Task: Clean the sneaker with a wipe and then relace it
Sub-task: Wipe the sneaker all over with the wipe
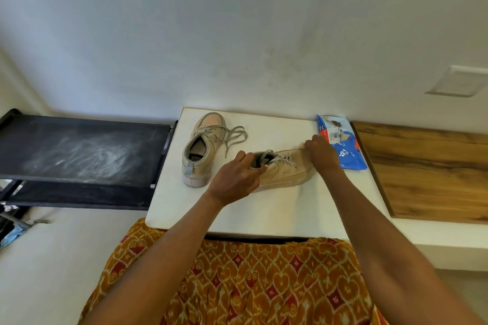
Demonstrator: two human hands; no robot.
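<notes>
A black shelf sits at nine o'clock, a wooden board at three, patterned orange fabric at six.

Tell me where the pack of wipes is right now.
In the head view, the blue wipes pack lies at the far right corner of the white table, just behind the right hand, beside the wooden surface.

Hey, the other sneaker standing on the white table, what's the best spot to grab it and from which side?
Probably the heel collar of the spare sneaker, from above on the near side. It stands upright with its heel toward you and its opening facing up, so fingers could hook inside. Its loose laces trail off to the right.
</notes>
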